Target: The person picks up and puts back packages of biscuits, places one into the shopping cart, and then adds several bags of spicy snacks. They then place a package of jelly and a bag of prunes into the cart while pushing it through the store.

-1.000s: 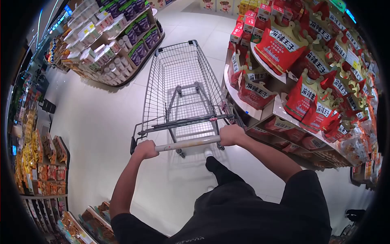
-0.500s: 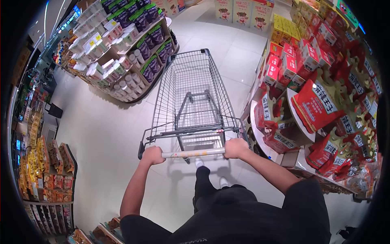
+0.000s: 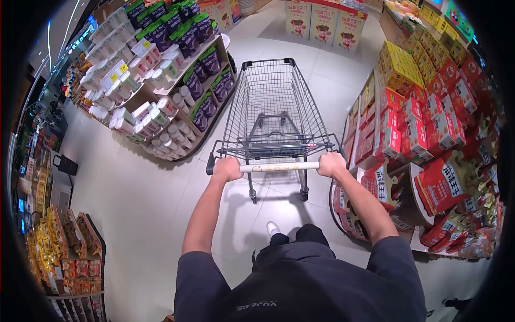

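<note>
Both of my hands are wrapped around the pale handlebar (image 3: 279, 167) of a shopping cart. My left hand (image 3: 227, 169) grips the bar near its left end, and my right hand (image 3: 332, 165) grips it near the right end. Ahead of the bar, the grey wire shopping cart (image 3: 279, 86) points away from me with nothing visible in its basket. Its rear wheels rest on the floor between my arms. My arms are stretched forward, and one white shoe (image 3: 272, 228) shows below the handle.
A display shelf (image 3: 199, 140) of white tubs and purple pouches (image 3: 198, 75) stands at left. Close on the right, another holds red boxes (image 3: 391, 140) and red snack bags (image 3: 441, 185). Yellow-snack racks (image 3: 88, 236) are lower left. Cartoon-printed cartons (image 3: 323, 27) stand beyond the cart.
The cart and both hands sit higher and further right in view. Shelves on both sides have slid nearer, and the arms reach out straighter. Both hands keep their hold on the handlebar.
</note>
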A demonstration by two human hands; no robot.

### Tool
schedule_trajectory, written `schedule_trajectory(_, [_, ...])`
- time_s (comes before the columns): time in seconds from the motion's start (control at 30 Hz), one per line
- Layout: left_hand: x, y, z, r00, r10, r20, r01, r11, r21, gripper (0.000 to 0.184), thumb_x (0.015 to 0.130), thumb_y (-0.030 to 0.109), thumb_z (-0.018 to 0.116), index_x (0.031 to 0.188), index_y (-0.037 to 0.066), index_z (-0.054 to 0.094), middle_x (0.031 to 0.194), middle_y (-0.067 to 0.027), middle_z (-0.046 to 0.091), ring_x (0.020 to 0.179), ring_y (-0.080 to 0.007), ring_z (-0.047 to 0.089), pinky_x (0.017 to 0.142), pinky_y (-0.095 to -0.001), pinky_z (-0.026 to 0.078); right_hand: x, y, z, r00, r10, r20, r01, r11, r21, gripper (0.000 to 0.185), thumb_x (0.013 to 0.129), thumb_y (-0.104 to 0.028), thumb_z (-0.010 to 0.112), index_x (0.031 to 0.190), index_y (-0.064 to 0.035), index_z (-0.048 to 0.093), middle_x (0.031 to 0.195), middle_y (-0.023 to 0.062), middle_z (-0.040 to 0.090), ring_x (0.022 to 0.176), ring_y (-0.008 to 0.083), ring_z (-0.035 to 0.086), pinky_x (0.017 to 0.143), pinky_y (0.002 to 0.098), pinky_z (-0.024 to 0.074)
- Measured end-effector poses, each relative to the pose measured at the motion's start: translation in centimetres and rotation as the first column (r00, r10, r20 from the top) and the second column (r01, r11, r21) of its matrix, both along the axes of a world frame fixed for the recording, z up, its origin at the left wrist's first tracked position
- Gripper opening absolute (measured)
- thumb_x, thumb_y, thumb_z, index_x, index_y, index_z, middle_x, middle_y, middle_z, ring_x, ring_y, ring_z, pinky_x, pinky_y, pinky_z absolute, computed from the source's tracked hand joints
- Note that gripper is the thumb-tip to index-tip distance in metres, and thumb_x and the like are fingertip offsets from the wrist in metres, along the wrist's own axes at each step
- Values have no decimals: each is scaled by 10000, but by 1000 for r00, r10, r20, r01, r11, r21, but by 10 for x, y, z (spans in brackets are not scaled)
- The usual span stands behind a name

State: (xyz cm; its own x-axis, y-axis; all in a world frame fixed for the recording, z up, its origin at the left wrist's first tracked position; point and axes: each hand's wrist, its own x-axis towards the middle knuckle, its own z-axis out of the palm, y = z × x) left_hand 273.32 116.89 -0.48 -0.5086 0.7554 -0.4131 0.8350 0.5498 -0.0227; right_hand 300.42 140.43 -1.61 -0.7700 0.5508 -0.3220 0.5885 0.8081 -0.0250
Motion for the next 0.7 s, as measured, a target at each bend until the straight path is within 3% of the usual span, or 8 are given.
schedule_trajectory(0.3, [-126,107,-2,997,-77,10,76,994,73,289,645,317,624,806,92,709,847,-159,676,837,-308,653,773,-408,518,-102,83,8,995,-93,35,93,996,8,267,660,-227,559,806,-65,711,841,166,678,797,307,665,739,397,534])
schedule_trajectory(0.37, [-150,136,8,994,-109,23,107,992,69,310,634,245,599,847,44,701,899,-175,675,856,-301,659,774,-402,530,-126,109,5,993,-121,13,121,992,24,271,652,-237,565,798,-58,707,835,169,676,792,314,664,733,402,534])
schedule_trajectory(0.7, [-278,267,-4,986,-153,-70,165,960,227,260,637,316,612,769,114,708,767,-128,668,780,-297,658,718,-400,525,-247,249,-1,987,-158,-41,159,986,40,242,620,-256,605,764,-95,713,772,139,673,750,308,662,711,396,535])
